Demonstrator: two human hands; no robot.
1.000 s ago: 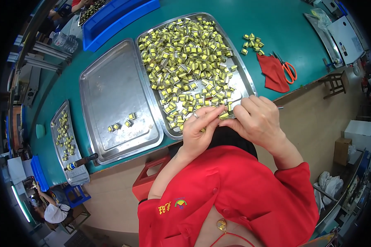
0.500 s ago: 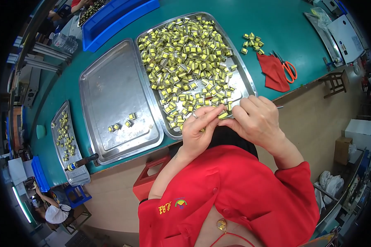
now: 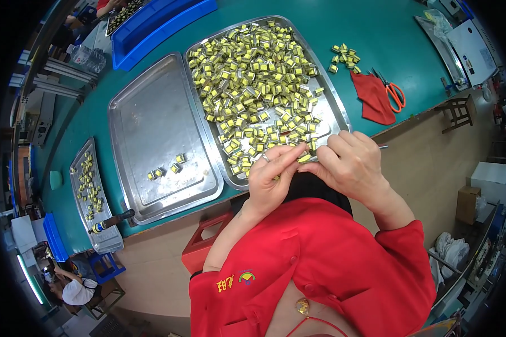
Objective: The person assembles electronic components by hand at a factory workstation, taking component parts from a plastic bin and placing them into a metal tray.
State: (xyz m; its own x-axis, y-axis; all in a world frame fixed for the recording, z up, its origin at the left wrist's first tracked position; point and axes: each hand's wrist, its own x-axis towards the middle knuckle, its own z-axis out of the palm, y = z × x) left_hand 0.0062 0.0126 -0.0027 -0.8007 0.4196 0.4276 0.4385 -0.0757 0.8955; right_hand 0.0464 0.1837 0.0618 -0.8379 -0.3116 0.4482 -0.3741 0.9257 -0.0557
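Left hand: the left hand [image 3: 272,177] pinches a small yellow-wrapped transformer [image 3: 304,159] between thumb and fingertips, likely because a piece so small needs a fine grip.
Right hand: the right hand [image 3: 346,163] is curled with its thumb against or just beside that piece, perhaps to brace it; whether it encloses anything, I cannot tell.
Heaped tray: a steel tray [image 3: 338,115] lies just beyond the hands, its raised rim probably there to contain the loose transformer pile [image 3: 253,73].
Neighbouring tray: a second steel tray [image 3: 152,118] adjoins on the left, holding four transformers [image 3: 175,168] apart from the heap.
Right side: orange-handled scissors [image 3: 396,96] lie beside a red cloth [image 3: 374,104], seemingly within easy reach.
Far left: a black-handled tool [image 3: 111,221] rests across a narrow tray [image 3: 104,238].
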